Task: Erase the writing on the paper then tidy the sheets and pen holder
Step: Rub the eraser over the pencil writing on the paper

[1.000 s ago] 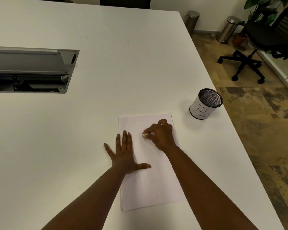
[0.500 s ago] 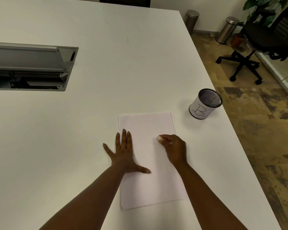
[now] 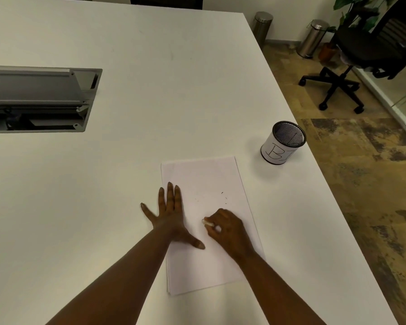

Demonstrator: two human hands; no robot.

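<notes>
the right hand [image 3: 225, 227], fingers pinched on a small white eraser [image 3: 207, 222], has slid back toward the paper's [image 3: 204, 181] near half, leaving dark crumbs; left hand [image 3: 171, 214] flat, fingers spread on its left edge; pen holder [image 3: 283, 143] beyond the paper's far right corner; erasing looks nearly done

Both forearms are bare to the lower frame edge, with no sleeve in view. The left hand [image 3: 171, 212] and right hand [image 3: 227, 231] carry no glove. Nails appear short; finer detail cannot be told.
</notes>
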